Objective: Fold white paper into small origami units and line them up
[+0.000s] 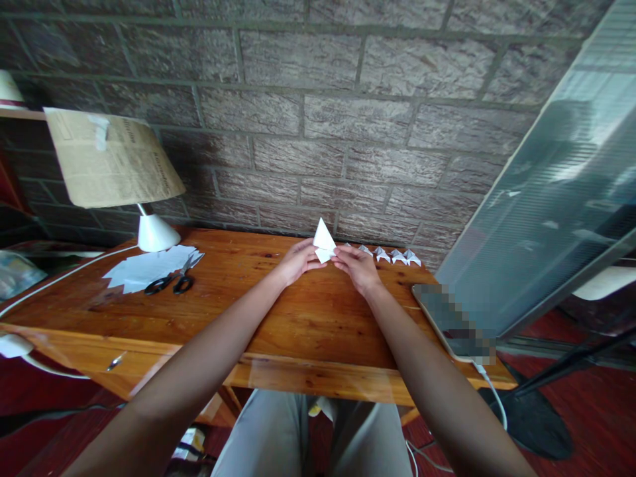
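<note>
The left hand point(297, 261) and right hand point(358, 266) pinch the paper point(324, 237), likely light, crisp, easily crushed, best held by its lower edges.

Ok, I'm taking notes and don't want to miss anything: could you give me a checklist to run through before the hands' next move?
1. Both hands on the piece: ok, left hand and right hand hold the white folded paper.
2. Scissors out of the way: ok, they lie at the left with the loose sheets, apart from both hands.
3. Loose sheets squared up: not ok, they lie spread unevenly.
4. Row of small folded pieces free of the right hand: cannot tell, the hand partly hides the row.
5. Creases sharp: cannot tell, too small here.
</note>
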The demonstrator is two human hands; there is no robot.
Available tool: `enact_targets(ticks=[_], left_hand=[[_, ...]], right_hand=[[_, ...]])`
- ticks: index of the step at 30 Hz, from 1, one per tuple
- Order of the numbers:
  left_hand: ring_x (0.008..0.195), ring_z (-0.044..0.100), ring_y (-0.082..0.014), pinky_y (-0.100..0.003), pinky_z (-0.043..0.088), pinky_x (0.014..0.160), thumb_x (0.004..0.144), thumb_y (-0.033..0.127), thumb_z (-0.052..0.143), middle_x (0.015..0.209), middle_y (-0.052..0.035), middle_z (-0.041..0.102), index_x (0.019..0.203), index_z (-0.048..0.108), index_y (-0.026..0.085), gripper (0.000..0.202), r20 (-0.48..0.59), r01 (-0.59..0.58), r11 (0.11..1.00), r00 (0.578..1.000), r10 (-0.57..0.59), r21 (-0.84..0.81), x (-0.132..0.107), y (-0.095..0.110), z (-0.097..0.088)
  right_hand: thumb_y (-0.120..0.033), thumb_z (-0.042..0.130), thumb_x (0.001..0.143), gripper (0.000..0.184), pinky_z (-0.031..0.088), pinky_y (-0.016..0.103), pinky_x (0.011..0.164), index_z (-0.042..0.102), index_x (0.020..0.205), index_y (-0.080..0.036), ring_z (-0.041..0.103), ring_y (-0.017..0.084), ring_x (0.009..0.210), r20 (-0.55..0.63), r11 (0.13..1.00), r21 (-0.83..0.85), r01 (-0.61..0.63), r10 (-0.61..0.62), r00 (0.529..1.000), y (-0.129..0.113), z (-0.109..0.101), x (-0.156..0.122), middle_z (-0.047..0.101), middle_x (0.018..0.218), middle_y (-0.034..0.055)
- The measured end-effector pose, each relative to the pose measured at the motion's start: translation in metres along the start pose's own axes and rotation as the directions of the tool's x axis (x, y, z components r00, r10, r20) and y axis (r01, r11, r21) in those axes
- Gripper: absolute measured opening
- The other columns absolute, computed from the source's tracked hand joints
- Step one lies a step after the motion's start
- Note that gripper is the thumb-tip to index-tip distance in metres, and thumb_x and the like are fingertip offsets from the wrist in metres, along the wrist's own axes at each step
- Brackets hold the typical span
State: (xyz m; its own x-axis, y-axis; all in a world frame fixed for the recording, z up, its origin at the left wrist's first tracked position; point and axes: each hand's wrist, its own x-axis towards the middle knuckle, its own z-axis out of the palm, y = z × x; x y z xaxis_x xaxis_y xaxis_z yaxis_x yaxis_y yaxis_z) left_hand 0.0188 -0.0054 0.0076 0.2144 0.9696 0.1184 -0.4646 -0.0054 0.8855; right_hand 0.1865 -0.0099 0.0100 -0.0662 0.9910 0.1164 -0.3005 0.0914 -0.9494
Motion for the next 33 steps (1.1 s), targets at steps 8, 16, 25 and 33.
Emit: enact_targets(ticks=[8, 16, 25, 33], left_hand=[[0.076, 0.068, -0.0184, -0.034, 0.055, 0.074, 0.074, 0.028, 0.072, 0.090, -0.0104, 0.073, 0.094, 0.067, 0.015, 0.025, 0.019, 0.089, 0.994, 0.996, -0.090, 0.064, -0.002, 0.000, -0.002], [0.077, 0.069, -0.0190, -0.039, 0.055, 0.081, 0.073, 0.029, 0.075, 0.088, -0.0101, 0.073, 0.093, 0.068, 0.014, 0.026, 0.021, 0.127, 0.991, 0.992, -0.128, 0.030, -0.002, -0.004, 0.000], [0.072, 0.068, -0.0180, -0.036, 0.056, 0.075, 0.066, 0.034, 0.080, 0.083, -0.0081, 0.072, 0.091, 0.069, 0.014, 0.033, 0.025, 0.085, 0.994, 0.996, -0.087, 0.064, -0.002, -0.007, 0.000], [0.074, 0.066, -0.0174, -0.036, 0.055, 0.075, 0.069, 0.040, 0.078, 0.087, -0.0089, 0.072, 0.093, 0.068, 0.016, 0.036, 0.046, 0.103, 0.993, 0.993, -0.105, 0.053, -0.001, -0.010, -0.001]], right_hand=[[-0.035, 0.083, 0.059, 0.030, 0.058, 0.026, 0.064, 0.070, 0.078, -0.018, 0.066, 0.012, 0.061, 0.065, 0.987, -0.140, 0.076, -0.068, 0.996, 0.003, 0.001, -0.002, 0.070, 0.067, 0.0006], [-0.043, 0.081, 0.057, 0.037, 0.057, 0.027, 0.062, 0.067, 0.081, -0.018, 0.065, 0.013, 0.060, 0.100, 0.962, -0.218, 0.163, -0.144, 0.985, 0.003, 0.002, -0.004, 0.069, 0.068, -0.0002], [-0.047, 0.080, 0.059, 0.037, 0.056, 0.027, 0.056, 0.066, 0.078, -0.018, 0.063, 0.013, 0.057, 0.062, 0.953, -0.245, 0.175, -0.165, 0.984, 0.003, 0.005, -0.007, 0.067, 0.070, 0.0004], [-0.050, 0.076, 0.062, 0.037, 0.046, 0.024, 0.044, 0.065, 0.077, -0.018, 0.055, 0.011, 0.047, 0.073, 0.897, -0.372, 0.240, -0.230, 0.971, 0.003, 0.002, -0.004, 0.067, 0.070, 0.0014]])
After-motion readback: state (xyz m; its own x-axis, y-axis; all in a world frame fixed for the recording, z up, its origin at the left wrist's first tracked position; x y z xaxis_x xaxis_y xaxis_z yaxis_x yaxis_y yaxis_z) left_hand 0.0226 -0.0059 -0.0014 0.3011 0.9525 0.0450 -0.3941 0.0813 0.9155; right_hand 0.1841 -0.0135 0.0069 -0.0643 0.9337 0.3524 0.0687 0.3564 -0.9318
